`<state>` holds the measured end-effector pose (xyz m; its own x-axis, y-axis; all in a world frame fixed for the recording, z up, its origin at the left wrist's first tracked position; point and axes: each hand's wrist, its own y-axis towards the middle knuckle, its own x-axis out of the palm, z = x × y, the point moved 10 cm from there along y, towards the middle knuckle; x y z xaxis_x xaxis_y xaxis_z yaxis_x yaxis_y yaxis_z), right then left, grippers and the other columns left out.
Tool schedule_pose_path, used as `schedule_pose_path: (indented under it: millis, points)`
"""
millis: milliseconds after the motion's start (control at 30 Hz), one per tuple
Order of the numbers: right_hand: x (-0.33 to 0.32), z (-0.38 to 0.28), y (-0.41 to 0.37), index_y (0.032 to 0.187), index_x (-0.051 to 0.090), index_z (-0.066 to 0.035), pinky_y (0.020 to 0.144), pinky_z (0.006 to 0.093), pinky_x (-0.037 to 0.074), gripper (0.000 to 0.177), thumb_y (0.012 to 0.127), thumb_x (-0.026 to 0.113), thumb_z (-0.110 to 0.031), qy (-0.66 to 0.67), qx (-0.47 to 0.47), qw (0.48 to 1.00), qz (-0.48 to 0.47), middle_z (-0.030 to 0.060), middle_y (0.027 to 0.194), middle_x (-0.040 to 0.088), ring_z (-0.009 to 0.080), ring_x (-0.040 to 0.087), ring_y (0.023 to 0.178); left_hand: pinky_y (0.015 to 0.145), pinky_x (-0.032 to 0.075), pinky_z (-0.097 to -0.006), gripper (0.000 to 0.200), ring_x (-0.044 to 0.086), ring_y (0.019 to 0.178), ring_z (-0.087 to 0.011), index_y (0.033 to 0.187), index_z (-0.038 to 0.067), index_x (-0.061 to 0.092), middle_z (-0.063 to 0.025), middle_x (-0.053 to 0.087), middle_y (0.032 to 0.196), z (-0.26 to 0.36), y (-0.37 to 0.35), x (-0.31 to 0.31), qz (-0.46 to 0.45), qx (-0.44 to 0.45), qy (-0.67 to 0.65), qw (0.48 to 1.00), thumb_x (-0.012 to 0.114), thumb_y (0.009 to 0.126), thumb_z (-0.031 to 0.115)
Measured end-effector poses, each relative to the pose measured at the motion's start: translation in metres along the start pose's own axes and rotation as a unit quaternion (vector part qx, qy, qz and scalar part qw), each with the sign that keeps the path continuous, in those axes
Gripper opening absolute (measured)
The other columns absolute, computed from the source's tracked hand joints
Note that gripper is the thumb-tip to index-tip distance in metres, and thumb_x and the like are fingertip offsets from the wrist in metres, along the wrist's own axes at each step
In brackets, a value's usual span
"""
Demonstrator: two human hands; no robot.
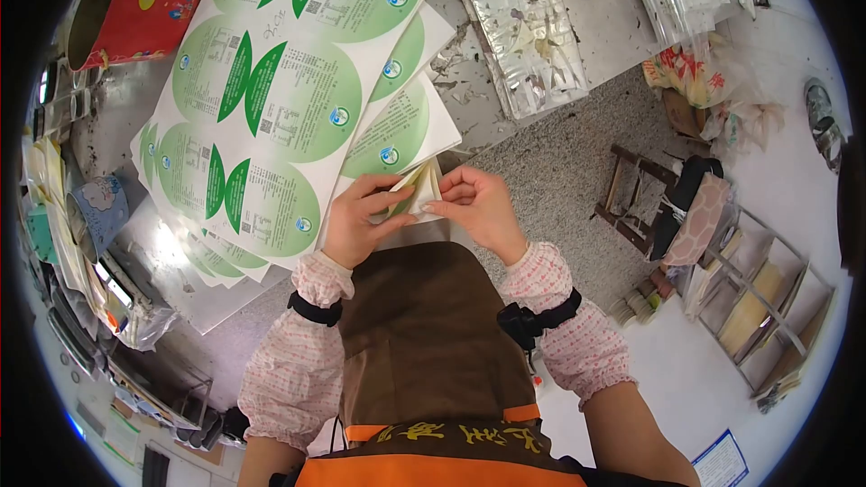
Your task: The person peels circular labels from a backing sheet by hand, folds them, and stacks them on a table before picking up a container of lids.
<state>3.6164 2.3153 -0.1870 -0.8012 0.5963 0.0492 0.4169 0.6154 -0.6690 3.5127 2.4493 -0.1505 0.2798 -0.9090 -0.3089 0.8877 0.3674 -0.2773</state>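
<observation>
At the table's near edge, my left hand (363, 219) pinches a folded piece of whitish-yellow paper (428, 188) between thumb and fingers. From the other side, my right hand (478, 210) grips the same paper, its thumb and fingertips pressed together. The paper stands partly opened, like a bent flap; whether it belongs to a sheet beneath cannot be made out. Just beyond my left hand lies a fanned stack of large printed sheets (311, 149) with green round labels and green leaf shapes. Handwriting marks the top sheet.
A red bucket-like container (149, 13) stands at the far left, with a blue patterned container (97, 207) nearer. Plastic-wrapped strips (523, 32) lie on the worn metal table (469, 68). To the right are a wooden stool (663, 207) with a cushion and a metal rack (762, 298).
</observation>
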Motion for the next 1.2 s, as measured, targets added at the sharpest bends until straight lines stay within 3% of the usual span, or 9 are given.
schedule_pose_path:
  millis: [133,233,333,833,933,1200]
  points:
    - [0.001,-0.002,0.0,0.09,0.063,0.0,0.065,0.0203,0.05,0.022,0.078,0.081,-0.005,-0.004,-0.003,1.0,-0.003,0.0031,0.08,0.069,0.0056,0.063,0.072,0.083,0.054,-0.033,0.042,0.065,0.099,-0.0241,0.111,0.008,0.072,-0.0098,0.064,0.115,-0.003,0.0,-0.001,-0.001,0.012,-0.007,1.0,0.085,0.071,0.014]
    - [0.001,0.0,0.001,0.088,0.063,0.001,0.063,0.0213,0.05,0.022,0.077,0.081,-0.005,0.015,-0.001,1.0,0.0,0.0047,0.079,0.069,0.0071,0.064,0.071,0.09,0.051,-0.0325,0.044,0.065,0.103,-0.0247,0.108,0.003,0.072,-0.0112,0.065,0.114,0.0,0.001,-0.001,-0.004,0.001,-0.019,1.0,0.086,0.066,0.009]
    - [0.001,0.0,0.001,0.087,0.063,0.002,0.061,0.0218,0.05,0.022,0.076,0.082,-0.005,0.017,-0.003,1.0,0.006,0.0057,0.077,0.069,0.0078,0.065,0.07,0.086,0.053,-0.0342,0.044,0.065,0.1,-0.0252,0.111,0.008,0.072,-0.0101,0.064,0.117,-0.001,0.001,-0.002,-0.001,0.015,-0.012,1.0,0.085,0.07,0.013]
    - [0.003,0.002,0.003,0.089,0.062,0.001,0.066,0.0203,0.051,0.021,0.078,0.08,-0.001,0.029,0.004,0.999,-0.016,0.0052,0.08,0.07,0.0068,0.065,0.072,0.084,0.053,-0.0319,0.031,0.065,0.099,-0.0235,0.112,0.005,0.072,-0.0106,0.064,0.116,-0.013,0.001,-0.001,-0.037,-0.029,-0.059,0.997,0.074,0.081,0.004]
    - [0.0,0.002,0.003,0.089,0.063,0.001,0.066,0.0209,0.051,0.021,0.077,0.079,-0.001,0.003,0.006,1.0,-0.004,0.0058,0.08,0.07,0.0073,0.064,0.072,0.083,0.053,-0.0322,0.033,0.065,0.099,-0.0238,0.112,0.006,0.071,-0.0106,0.065,0.116,-0.001,0.002,-0.003,-0.026,0.028,-0.021,0.999,0.076,0.08,0.006]
    - [-0.001,0.005,0.004,0.088,0.063,0.001,0.064,0.0219,0.051,0.02,0.077,0.079,-0.001,0.001,0.013,1.0,0.009,0.0062,0.079,0.069,0.0084,0.064,0.071,0.086,0.053,-0.0307,0.036,0.066,0.1,-0.0238,0.108,0.003,0.073,-0.0116,0.066,0.113,-0.001,0.002,-0.002,-0.017,0.005,-0.009,1.0,0.08,0.072,0.001]
